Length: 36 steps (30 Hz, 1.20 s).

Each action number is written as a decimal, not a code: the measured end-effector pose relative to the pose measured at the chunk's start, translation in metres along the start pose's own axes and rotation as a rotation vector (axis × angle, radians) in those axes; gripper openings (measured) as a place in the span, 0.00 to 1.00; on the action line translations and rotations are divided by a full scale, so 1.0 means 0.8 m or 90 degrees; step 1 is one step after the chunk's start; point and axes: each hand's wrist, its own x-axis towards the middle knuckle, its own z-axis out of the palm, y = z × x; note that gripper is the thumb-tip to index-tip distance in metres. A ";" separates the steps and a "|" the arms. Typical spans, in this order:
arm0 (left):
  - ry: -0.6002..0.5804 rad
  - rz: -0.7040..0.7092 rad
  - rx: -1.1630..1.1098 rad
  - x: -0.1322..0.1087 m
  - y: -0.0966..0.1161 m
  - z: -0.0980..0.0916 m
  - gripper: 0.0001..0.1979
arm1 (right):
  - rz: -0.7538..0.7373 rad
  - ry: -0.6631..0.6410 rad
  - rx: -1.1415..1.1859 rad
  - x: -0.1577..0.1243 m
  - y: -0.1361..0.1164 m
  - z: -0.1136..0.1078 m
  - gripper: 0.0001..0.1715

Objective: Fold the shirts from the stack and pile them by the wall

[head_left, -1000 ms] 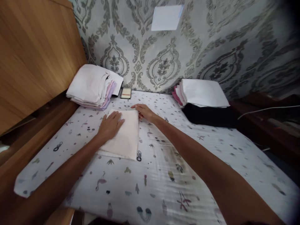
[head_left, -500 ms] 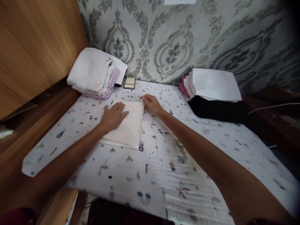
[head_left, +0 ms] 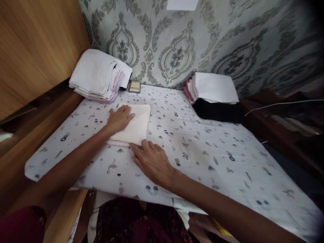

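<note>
A cream-white folded cloth [head_left: 138,124] lies flat in a rough square on the printed sheet [head_left: 187,141]. Pressed on its left part is my left hand [head_left: 118,119], palm down with the thumb apart from the fingers. My right hand [head_left: 155,162] is at the cloth's near right corner. Its fingertips touch the near edge, and the thumb and index finger are apart. Part of the cloth's left side is hidden under my left hand.
A stack of folded white, pink and lilac cloths [head_left: 92,76] stands at the back left beside a wooden panel [head_left: 37,44]. Next to it is a small blurred box [head_left: 134,86]. At the back right, folded white cloths [head_left: 215,87] rest on a black cloth [head_left: 220,112], against a patterned wall [head_left: 149,37].
My right hand has moved from the cloth's far right corner toward me, to its near edge. My left hand stays on the cloth. The camera view has shifted slightly.
</note>
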 end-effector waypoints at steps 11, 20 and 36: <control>0.018 0.002 -0.012 0.000 -0.002 0.001 0.27 | 0.134 -0.122 0.003 -0.011 -0.016 -0.006 0.28; 0.035 0.009 -0.011 -0.001 -0.004 0.005 0.27 | 0.079 -0.056 0.017 -0.016 -0.005 -0.015 0.22; -0.108 0.304 0.020 0.032 0.026 -0.030 0.29 | -0.032 -0.005 0.243 0.043 0.006 0.027 0.40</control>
